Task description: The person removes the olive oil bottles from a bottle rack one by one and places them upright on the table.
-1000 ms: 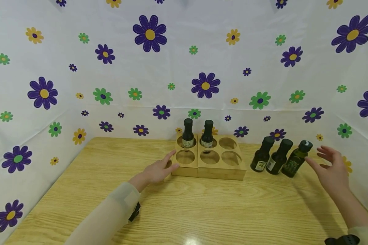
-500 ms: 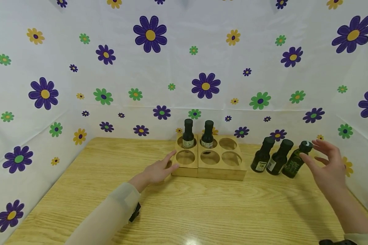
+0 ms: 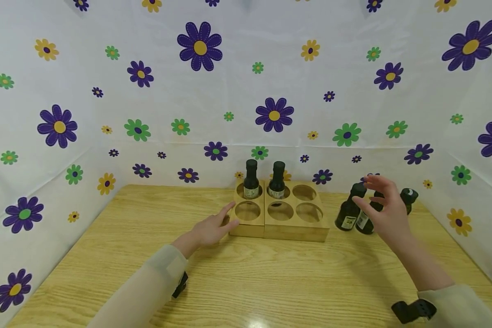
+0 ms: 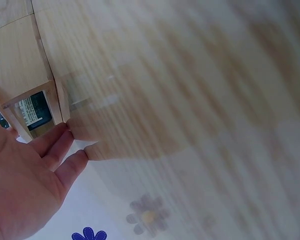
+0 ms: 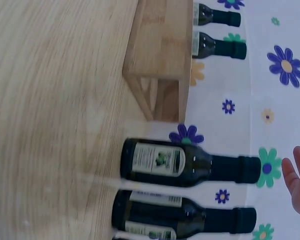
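My left hand [image 3: 211, 229] rests against the left end of a wooden bottle rack [image 3: 297, 233], fingers fairly straight. The left wrist view shows its fingertips [image 4: 75, 162] low beside the rack's end. Two dark bottles, a left one [image 3: 251, 180] and a right one [image 3: 277, 182], stand in back-row holes. My right hand [image 3: 389, 223] hovers with parted fingers, holding nothing, around the height of the bottle necks. Beside and behind it stand a labelled dark bottle [image 3: 347, 214], a middle bottle [image 3: 364, 223] and a partly hidden green bottle [image 3: 409, 197]. Two of them show clearly in the right wrist view.
The rack is two wooden pieces side by side with round holes; several holes hold no bottle. All stands on a wood-grain table [image 3: 238, 282]. A white cloth [image 3: 238, 91] with printed flowers hangs behind and at both sides.
My right hand has moved left, from beside the rightmost green bottle to in front of the middle bottle. The left hand, the rack and the bottles have stayed put.
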{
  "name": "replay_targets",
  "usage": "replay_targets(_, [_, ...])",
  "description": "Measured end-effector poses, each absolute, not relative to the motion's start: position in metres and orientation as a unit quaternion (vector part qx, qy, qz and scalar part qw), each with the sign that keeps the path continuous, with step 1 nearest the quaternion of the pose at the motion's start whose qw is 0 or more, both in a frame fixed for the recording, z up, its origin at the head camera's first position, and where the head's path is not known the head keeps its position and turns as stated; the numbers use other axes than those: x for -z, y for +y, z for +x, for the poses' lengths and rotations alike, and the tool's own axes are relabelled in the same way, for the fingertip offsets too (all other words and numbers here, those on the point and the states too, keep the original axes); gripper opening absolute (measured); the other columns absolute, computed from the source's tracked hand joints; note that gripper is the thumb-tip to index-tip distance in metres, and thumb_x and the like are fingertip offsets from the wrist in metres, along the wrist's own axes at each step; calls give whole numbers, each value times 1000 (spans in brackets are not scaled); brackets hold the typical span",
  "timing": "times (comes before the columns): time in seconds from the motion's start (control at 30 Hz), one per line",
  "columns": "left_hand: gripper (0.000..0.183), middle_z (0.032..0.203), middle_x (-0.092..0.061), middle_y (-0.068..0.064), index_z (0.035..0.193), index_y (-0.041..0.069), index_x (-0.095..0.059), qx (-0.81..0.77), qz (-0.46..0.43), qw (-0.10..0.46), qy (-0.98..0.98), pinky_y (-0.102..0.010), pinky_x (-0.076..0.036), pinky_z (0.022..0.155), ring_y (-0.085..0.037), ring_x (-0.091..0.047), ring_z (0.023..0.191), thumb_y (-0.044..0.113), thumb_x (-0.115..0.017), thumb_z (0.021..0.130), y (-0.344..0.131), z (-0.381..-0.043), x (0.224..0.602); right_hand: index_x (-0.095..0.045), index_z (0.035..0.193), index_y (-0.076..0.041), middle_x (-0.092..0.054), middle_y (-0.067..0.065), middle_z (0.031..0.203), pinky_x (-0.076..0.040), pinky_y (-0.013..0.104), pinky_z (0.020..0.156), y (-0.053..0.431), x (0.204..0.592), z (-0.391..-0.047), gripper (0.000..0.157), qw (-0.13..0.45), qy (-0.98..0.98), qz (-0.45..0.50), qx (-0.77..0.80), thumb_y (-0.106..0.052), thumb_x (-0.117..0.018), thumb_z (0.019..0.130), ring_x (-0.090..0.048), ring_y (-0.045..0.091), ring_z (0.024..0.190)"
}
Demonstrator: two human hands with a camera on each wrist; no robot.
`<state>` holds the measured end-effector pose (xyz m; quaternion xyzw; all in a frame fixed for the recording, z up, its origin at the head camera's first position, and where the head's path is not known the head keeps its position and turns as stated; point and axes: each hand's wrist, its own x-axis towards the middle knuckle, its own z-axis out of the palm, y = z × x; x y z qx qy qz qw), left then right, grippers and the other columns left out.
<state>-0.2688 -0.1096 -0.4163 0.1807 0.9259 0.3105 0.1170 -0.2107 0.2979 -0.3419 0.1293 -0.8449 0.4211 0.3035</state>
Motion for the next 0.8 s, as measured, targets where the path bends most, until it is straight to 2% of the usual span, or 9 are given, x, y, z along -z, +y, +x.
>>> replay_targets(0.13, [74, 144, -46, -18, 158, 29, -9, -311, 180, 118, 926, -50, -43, 93, -35, -50, 125, 62, -36, 98, -110, -270, 417, -40, 140, -2, -49, 13, 133, -37, 13, 86, 281, 342, -222, 57, 276, -852, 148, -419, -4, -69, 90, -45, -3, 112])
replay_targets(0.23, [74, 145, -46, -17, 158, 30, -8, -308, 178, 118, 927, -49, -44, 91, -35, -51, 125, 63, -36, 98, -111, -270, 418, -40, 140, -3, -49, 13, 134, -38, 15, 86, 271, 344, -230, 57, 261, -855, 154, -422, -7, -69, 91, -45, -3, 112])
replay_targets(0.33, [74, 145, -45, -17, 158, 30, -8, -307, 180, 117, 927, -51, -41, 96, -35, -50, 126, 63, -36, 98, -111, -271, 418, -39, 140, -2, -48, 15, 135, -40, 23, 88, 263, 346, -237, 55, 239, -854, 159, -434, -9, -67, 93, -49, 10, 116])
replay_targets(0.43, [74, 145, -45, -17, 158, 30, -7, -309, 181, 117, 926, -52, -39, 99, -35, -48, 128, 63, -36, 98, -111, -271, 418, -38, 140, 1, -47, 18, 136, -41, 37, 91, 255, 348, -245, 55, 217, -852, 162, -447, -9, -66, 94, -49, 29, 119])
replay_targets(0.5, [74, 145, -45, -17, 158, 29, -8, -310, 181, 117, 926, -52, -39, 99, -36, -48, 128, 63, -36, 98, -110, -270, 417, -36, 140, 2, -45, 20, 137, -40, 47, 91, 249, 350, -250, 56, 201, -853, 159, -454, -10, -66, 94, -47, 35, 121])
replay_targets(0.6, [73, 144, -46, -17, 158, 29, -8, -310, 180, 118, 926, -53, -40, 97, -36, -48, 127, 62, -36, 98, -110, -270, 417, -35, 141, 2, -45, 22, 138, -39, 53, 93, 241, 354, -260, 59, 182, -855, 156, -459, -13, -67, 94, -47, 38, 122])
replay_targets(0.8, [74, 144, -46, -16, 158, 30, -8, -305, 174, 118, 929, -52, -41, 96, -36, -49, 126, 64, -36, 98, -110, -270, 418, -35, 142, -1, -45, 21, 139, -38, 56, 95, 224, 362, -280, 62, 148, -858, 155, -466, -17, -70, 92, -46, 37, 123])
